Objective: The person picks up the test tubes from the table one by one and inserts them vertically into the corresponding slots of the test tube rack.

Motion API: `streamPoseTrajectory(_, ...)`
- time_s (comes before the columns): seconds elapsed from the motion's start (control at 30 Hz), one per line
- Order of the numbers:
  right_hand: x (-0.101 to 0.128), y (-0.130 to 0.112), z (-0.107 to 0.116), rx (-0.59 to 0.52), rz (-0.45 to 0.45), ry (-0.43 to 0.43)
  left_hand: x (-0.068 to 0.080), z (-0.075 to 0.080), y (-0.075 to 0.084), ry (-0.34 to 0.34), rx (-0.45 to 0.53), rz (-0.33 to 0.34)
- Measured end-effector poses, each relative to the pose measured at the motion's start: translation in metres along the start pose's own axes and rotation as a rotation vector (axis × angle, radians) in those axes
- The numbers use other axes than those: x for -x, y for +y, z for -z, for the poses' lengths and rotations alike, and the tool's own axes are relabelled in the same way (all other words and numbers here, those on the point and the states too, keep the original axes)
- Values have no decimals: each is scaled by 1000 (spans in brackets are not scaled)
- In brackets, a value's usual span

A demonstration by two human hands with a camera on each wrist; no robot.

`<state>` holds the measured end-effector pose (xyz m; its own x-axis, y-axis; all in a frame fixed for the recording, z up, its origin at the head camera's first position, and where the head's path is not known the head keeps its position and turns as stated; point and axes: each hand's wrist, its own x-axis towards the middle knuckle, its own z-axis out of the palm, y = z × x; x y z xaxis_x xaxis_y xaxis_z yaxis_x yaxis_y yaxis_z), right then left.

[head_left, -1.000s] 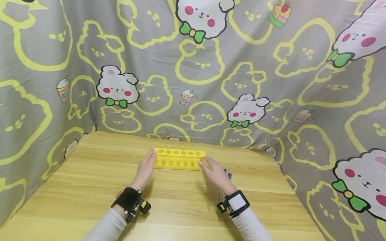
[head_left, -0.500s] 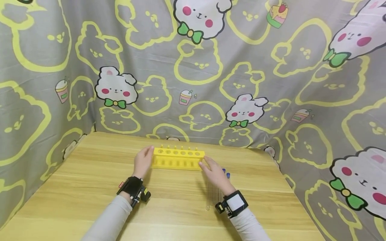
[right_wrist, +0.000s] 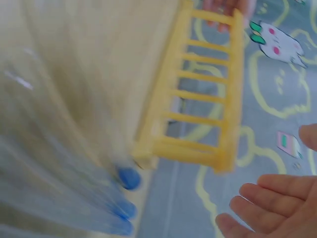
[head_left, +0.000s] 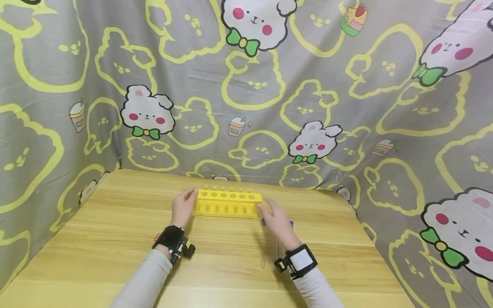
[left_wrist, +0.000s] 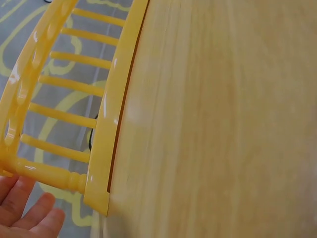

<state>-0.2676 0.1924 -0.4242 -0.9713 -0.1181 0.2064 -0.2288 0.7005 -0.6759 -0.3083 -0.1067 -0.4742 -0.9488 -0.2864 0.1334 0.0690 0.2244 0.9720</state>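
Note:
A yellow test-tube rack (head_left: pixel 227 203) stands on the wooden table (head_left: pixel 115 239) near the back curtain, with its holes showing nothing in them. My left hand (head_left: pixel 186 202) lies with straight fingers against the rack's left end; in the left wrist view its fingers (left_wrist: pixel 27 213) sit beside the rack's corner post (left_wrist: pixel 54 173). My right hand (head_left: pixel 271 211) is open, close to the right end of the rack (right_wrist: pixel 198 99); in the right wrist view its fingertips (right_wrist: pixel 262 203) stand a little apart from it. Clear test tubes with blue caps (right_wrist: pixel 126 196) lie on the table under my right wrist.
A grey cartoon-print curtain (head_left: pixel 246 85) walls in the table at the back and on both sides. The tubes (head_left: pixel 269 246) lie right of centre, their blue caps (head_left: pixel 290 223) pointing to the back. The table's right edge is near them.
My left hand has slid forward along the rack's left end and its forearm has come in. My right hand has barely shifted. The rack stays in place.

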Motion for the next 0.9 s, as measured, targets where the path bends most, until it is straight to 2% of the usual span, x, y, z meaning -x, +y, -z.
streamPoseTrajectory(0.17, -4, 3, 27, -44, -11, 134, -1, 1, 2, -14, 8, 11)
streamPoseTrajectory(0.3, -2, 9, 54, -23, -85, 218, -1, 2, 2, -17, 14, 19)
streamPoseTrajectory(0.4, 2, 16, 72, 4, -147, 238, -1, 3, 2, -19, 19, 30)
streamPoseTrajectory(0.5, 6, 25, 83, 22, -205, 196, -2, 4, 1, -27, 18, 33)
streamPoseTrajectory(0.7, 7, 44, 83, 72, -349, -12, -2, 4, 3, -43, 16, 44)
streamPoseTrajectory(0.77, 6, 54, 78, 90, -375, -42, -2, 4, 3, -41, 20, 48)
streamPoseTrajectory(0.9, 4, 71, 66, 96, -407, -44, -1, 3, 3, -34, 24, 52)
